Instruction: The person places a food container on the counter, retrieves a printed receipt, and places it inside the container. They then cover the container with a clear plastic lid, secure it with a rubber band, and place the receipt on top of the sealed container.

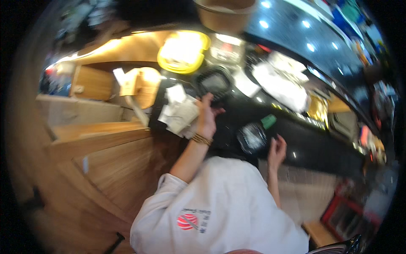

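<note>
My left hand [207, 116], with a beaded bracelet [202, 139] at the wrist, reaches over a black counter [222, 127]. Its fingertips are at the near edge of a dark roundish container [214, 81]; blur hides whether they touch it. The thumb is spread, and no object shows in the grasp. White paper slips [180, 112] lie just left of this hand. At the right, my right hand [277, 150] has loosely bent fingers and nothing visible between them. Beside it lies a clear plastic-wrapped packet [252, 137] with a green piece [268, 121] at its upper end.
Behind the dark container stand a brightly lit yellow-rimmed tub [182, 52] and a clear container [225, 49]. A white plastic bag [280, 82] lies along the counter's back. Wooden cabinetry [111, 162] is at the left. A curved glass panel [285, 25] rises behind the counter.
</note>
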`<action>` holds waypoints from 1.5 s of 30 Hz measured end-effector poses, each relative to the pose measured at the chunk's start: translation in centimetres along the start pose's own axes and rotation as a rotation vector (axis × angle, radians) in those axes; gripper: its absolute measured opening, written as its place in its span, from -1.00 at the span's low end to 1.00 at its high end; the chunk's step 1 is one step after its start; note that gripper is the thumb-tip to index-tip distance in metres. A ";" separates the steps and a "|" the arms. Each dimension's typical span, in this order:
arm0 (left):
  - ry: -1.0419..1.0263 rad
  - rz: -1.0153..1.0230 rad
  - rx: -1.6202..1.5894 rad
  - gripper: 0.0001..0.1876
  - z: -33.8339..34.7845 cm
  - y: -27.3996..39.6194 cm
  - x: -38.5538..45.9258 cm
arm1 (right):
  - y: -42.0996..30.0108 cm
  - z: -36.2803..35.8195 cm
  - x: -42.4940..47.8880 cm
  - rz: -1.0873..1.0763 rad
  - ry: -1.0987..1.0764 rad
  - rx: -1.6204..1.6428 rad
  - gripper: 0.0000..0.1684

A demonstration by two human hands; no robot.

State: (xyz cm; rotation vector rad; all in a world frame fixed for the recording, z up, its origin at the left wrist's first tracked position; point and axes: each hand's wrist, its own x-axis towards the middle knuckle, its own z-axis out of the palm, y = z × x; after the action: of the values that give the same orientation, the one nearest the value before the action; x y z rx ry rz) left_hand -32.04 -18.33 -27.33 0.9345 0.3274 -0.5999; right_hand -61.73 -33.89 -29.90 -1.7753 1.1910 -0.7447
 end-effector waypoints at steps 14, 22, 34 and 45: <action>0.130 0.797 -0.259 -0.34 -4.2 26.0 -4.4 | 7.6 -0.6 -2.4 0.165 0.112 0.186 -0.47; 0.626 0.991 -0.388 -0.19 -5.6 40.7 8.6 | 5.9 -0.1 -3.2 0.168 0.239 0.287 -0.19; 0.510 0.978 -0.189 -0.23 -13.1 60.6 24.3 | 7.1 -2.8 -7.9 0.298 0.341 0.095 -0.14; 0.264 0.992 0.159 -0.16 -17.9 68.0 28.5 | 5.2 -2.1 -6.4 0.341 0.111 0.002 -0.38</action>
State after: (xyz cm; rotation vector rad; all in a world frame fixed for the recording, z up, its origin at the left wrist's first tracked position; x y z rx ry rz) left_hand 31.92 17.36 -7.61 1.1892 0.0188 0.4163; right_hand -68.00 -29.60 -33.65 -1.4910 1.5182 -0.6465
